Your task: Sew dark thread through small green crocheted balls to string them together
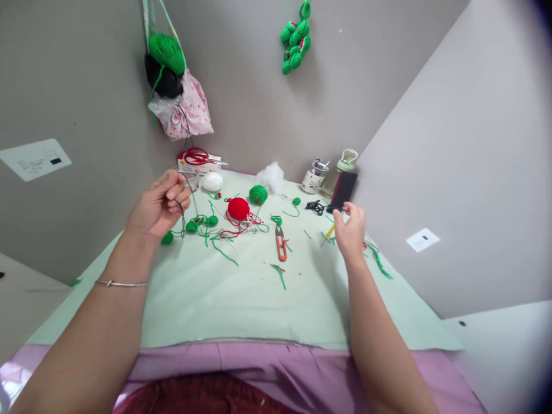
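My left hand (161,201) is raised at the left, fingers closed on a dark thread (183,221) that loops and hangs below them. Under it lie small green crocheted pieces (192,226) with loose tails. My right hand (352,230) is over the right side of the table, thumb and forefinger apart. Beside its thumb is a yellow-handled tool (330,231) with a thin metal tip; the handle's far end is hidden. A dark phone (344,190) leans just behind this hand. Between the hands lie orange thread snips (281,246), a red yarn ball (238,209) and a green yarn ball (258,194).
Green yarn scraps (280,276) lie on the pale green tabletop (215,310). Toward the back are red-handled scissors (197,156), a white ball (213,182), white stuffing (271,177), a pen cup (313,178) and a black clip (315,207). A pink bag (196,109) hangs on the wall.
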Demonstrator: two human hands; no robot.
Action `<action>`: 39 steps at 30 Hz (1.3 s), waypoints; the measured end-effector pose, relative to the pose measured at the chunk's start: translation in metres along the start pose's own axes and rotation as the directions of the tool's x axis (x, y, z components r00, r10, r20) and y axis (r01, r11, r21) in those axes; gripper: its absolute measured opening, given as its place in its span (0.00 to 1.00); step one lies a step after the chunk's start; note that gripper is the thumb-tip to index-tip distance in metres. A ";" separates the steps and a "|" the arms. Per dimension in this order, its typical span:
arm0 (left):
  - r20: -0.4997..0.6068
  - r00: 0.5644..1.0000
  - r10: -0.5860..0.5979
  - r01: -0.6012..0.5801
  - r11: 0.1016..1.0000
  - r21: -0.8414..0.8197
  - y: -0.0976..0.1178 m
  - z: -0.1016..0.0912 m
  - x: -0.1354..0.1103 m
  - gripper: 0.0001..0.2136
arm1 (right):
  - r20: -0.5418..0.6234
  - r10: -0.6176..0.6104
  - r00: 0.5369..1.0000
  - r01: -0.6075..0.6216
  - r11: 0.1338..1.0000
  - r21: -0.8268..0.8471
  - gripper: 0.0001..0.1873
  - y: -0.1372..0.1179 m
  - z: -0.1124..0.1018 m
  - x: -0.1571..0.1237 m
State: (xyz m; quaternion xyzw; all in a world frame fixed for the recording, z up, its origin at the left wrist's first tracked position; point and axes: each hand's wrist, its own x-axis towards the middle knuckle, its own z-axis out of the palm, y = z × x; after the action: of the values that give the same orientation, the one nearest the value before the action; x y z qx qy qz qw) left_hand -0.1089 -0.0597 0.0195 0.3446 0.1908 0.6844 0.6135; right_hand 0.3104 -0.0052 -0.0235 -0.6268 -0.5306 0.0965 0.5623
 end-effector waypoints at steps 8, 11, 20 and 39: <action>0.192 0.955 -0.226 0.083 0.826 0.558 -0.002 0.032 -0.008 0.03 | 0.522 -0.358 0.774 0.227 0.927 0.299 0.14 -0.106 0.041 -0.062; 0.139 0.938 -0.318 0.166 0.762 0.627 0.000 0.055 -0.012 0.06 | 0.718 -0.379 0.584 -0.049 0.866 0.497 0.18 -0.146 0.046 -0.080; 0.231 0.973 0.022 -0.192 0.637 0.746 0.026 0.052 -0.006 0.04 | 0.875 -0.300 0.380 -0.363 0.822 0.440 0.15 -0.148 0.031 -0.073; -0.074 0.991 -0.111 0.086 0.115 0.990 0.035 -0.062 0.003 0.15 | 0.874 -0.042 0.484 -0.393 0.882 0.260 0.15 -0.074 -0.005 -0.047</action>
State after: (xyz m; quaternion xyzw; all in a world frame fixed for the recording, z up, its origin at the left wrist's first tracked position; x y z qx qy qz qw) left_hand -0.1778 -0.0529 0.0014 0.6571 0.6126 0.3410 0.2769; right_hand 0.2528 -0.0591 0.0154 -0.4071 -0.6345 0.5670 0.3320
